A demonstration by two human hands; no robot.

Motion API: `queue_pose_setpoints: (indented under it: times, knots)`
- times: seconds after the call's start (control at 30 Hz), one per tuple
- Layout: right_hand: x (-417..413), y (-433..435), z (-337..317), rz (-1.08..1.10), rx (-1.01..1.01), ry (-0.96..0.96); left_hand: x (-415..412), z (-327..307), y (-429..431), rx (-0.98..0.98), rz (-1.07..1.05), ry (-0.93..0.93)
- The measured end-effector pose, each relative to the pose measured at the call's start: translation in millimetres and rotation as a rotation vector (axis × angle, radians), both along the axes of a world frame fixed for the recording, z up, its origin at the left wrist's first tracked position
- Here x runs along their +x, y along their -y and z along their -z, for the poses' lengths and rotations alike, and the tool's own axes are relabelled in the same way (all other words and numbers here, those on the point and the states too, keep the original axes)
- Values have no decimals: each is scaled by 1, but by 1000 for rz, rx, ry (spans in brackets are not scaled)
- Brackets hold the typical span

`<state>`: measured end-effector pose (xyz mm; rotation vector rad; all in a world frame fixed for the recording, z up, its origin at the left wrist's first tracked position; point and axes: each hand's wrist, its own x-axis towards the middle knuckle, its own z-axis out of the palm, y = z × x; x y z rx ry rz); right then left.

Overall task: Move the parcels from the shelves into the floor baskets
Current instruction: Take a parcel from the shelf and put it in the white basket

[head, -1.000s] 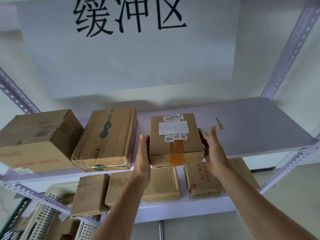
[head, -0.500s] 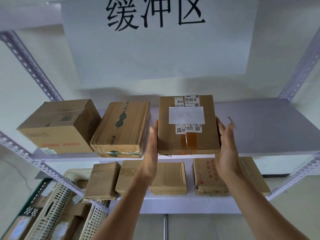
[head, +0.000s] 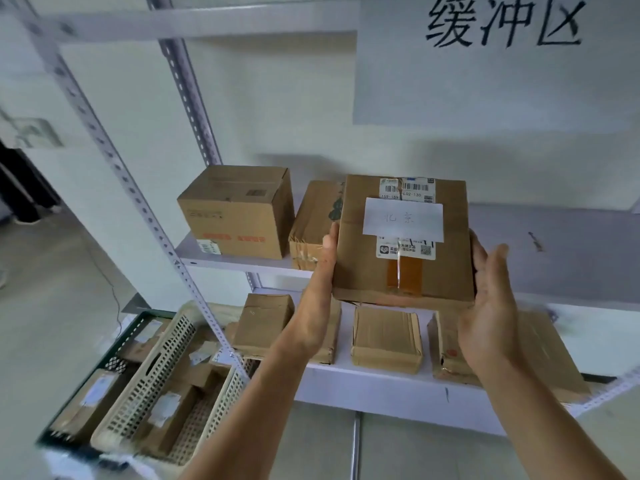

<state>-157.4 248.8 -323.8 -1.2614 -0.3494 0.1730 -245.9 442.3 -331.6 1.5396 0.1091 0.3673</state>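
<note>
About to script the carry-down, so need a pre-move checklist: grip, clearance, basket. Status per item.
1. Two-sided grip: ok; left hand and right hand press opposite sides of the labelled parcel.
2. Support under parcel: cannot tell; underside hidden.
3. Clear of green-printed parcel: cannot tell; they overlap in view.
4. Beige basket has room: ok; bare mesh floor shows.
5. Straight path to it: not ok; rack upright crosses before it.

White wall (head: pixel 277 98), large paper sign (head: pixel 485 91) with black characters, pale grey floor (head: pixel 52 289), even soft light
</note>
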Motion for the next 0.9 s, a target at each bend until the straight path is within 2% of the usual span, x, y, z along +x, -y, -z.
queue_pose_setpoints:
  times: [0.13, 0.2, 0.27, 0.5, 0.67, 0.9]
  knots:
    - [-57, -37, -1, -76, -48, 46, -64, 9, -34, -4, -91, 0]
    - [-84, -57, 1, -118, -37, 43, -95, 11, -52, -101, -164, -58]
    - [-108, -74, 5, -161, -22, 25, -124, 8, -66, -96, -123, -65]
    - [-185, -149, 18, -278, -84, -37, -228, 16, -117, -88, -245, -71]
    - [-221, -203, 28, -407, -95, -56, -282, 24, -163, -192, -404, -96]
    - [-242, -290, 59, -610, -91, -99, -326, 47, -241, -186, -508, -128]
